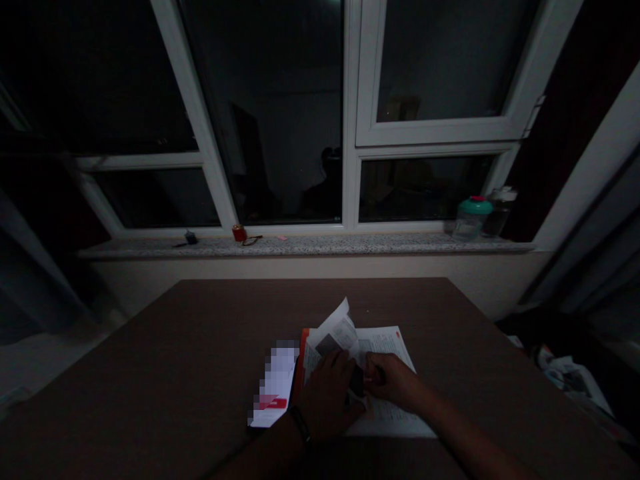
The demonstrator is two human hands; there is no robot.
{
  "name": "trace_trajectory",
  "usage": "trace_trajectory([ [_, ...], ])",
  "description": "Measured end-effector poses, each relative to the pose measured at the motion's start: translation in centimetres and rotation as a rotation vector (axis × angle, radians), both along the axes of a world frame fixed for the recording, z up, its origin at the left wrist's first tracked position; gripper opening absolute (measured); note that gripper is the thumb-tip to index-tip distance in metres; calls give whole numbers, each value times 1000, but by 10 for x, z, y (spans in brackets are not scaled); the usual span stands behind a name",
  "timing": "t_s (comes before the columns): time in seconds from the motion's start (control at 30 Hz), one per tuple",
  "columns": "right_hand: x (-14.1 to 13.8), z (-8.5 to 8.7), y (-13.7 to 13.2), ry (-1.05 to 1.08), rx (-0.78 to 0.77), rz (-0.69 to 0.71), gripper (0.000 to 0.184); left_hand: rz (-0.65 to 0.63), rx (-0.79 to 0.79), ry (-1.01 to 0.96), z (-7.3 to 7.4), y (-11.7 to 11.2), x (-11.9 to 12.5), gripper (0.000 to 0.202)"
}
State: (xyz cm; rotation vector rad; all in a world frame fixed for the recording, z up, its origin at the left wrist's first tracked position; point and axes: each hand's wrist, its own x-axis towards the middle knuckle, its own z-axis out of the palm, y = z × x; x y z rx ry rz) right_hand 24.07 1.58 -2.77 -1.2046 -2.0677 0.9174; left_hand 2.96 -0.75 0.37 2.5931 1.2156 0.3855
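Observation:
An open book (390, 343) with an orange-red edge lies on the brown table, and one of its pages (336, 328) curls up from the middle. My left hand (330, 393), with a dark band at the wrist, presses on the left page, fingers stretched out and thumb apart. Close to the book's centre fold, my right hand (395, 380) is closed with its fingers curled; a small pinkish bit shows at them, too dim to name. A dark patch between the hands cannot be made out. Left of the book lies a phone (280, 383) with a lit, partly blurred screen.
Beyond the table (200, 333) runs a speckled windowsill (320, 245). It holds a teal-lidded jar (470, 220), a clear bottle (499, 213), a small red item (239, 233) and a dark little item (191, 237). Crumpled white material (575, 380) lies beyond the table's right edge.

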Motion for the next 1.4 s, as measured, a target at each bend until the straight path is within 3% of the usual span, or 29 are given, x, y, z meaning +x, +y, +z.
trace_trajectory([
  [0.23,-3,0,2,12,31,-85,16,13,-46,42,1,-1,0,73],
  [0.53,1,3,-4,8,-23,43,18,-9,-32,35,-4,-2,-2,68],
  [0.77,-2,-3,2,116,26,-95,10,13,38,28,-7,4,-4,66],
  [1.07,-11,-2,3,8,64,-120,13,10,52,47,-5,7,-5,64],
  [1.4,-10,7,-5,-8,-7,0,16,-6,53,43,-9,9,-6,67],
])
